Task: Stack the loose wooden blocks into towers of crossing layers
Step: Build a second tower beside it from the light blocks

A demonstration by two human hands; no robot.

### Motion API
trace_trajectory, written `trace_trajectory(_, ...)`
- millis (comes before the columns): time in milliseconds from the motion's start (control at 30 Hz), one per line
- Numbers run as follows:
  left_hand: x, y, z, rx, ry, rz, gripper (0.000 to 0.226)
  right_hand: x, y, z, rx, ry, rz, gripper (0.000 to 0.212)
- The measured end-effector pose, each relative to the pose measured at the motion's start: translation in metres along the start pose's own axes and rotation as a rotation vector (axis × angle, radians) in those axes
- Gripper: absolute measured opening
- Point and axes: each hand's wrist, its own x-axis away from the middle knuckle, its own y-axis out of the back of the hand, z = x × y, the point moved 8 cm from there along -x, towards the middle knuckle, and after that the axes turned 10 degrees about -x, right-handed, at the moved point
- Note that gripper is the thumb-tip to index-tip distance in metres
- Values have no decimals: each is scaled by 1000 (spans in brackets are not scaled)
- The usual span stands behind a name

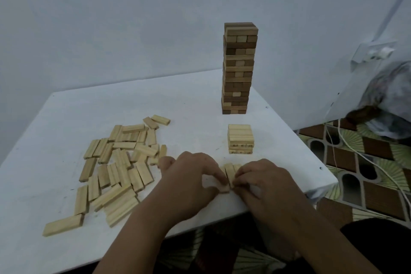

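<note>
Several loose pale wooden blocks (120, 162) lie scattered on the left half of the white table (66, 113). A short tower of crossing layers (240, 139) stands right of centre. Behind it rises a tall tower of darker blocks (239, 69). Near the front edge, my left hand (189, 176) and my right hand (262, 178) pinch a small row of pale blocks (230, 172) between them from both sides. The fingers hide most of that row.
The table's right edge drops off to a patterned floor (367, 173) with white cables (355, 151). A crumpled bag (391, 100) lies at the far right. A plain wall stands behind the table.
</note>
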Motion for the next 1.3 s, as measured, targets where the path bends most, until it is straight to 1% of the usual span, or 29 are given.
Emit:
trace_trajectory(100, 5, -1, 1, 25, -10, -29, 24, 1, 3, -2, -100, -26, 22, 23)
trace_trajectory(133, 7, 0, 2, 19, -8, -31, 27, 1, 6, -6, -146, -50, 23, 24)
trace_trajectory(233, 10, 1, 4, 52, -25, -4, 36, -1, 12, -18, -264, -122, 67, 37)
trace_trajectory(300, 8, 0, 3, 85, -19, 25, 45, -3, 11, -24, -277, -153, 126, 51)
trace_trajectory(367, 4, -2, 1, 124, -6, 35, 53, -6, 7, -27, -254, -186, 174, 59)
trace_trajectory(500, -4, -9, 0, 234, 9, 51, 63, -13, 3, -29, -296, -209, 177, 66)
trace_trajectory(600, -5, -12, 2, 250, 3, 59, 68, -15, 3, -28, -326, -200, 169, 65)
trace_trajectory(767, -9, -11, 3, 257, -29, 9, 68, -16, 6, -28, -348, -174, 147, 63)
trace_trajectory(967, -16, 9, -6, 293, -77, -94, 65, -24, 32, -20, -364, -102, 76, 65)
trace_trajectory(1067, -27, 21, -12, 265, -94, -127, 67, -36, 44, -23, -296, -94, 55, 72)
trace_trajectory(1200, -51, 27, -18, 251, -77, -128, 68, -54, 55, -37, -282, -124, 9, 88)
trace_trajectory(1300, -67, 28, -21, 216, -59, -130, 69, -68, 59, -49, -282, -149, -24, 88)
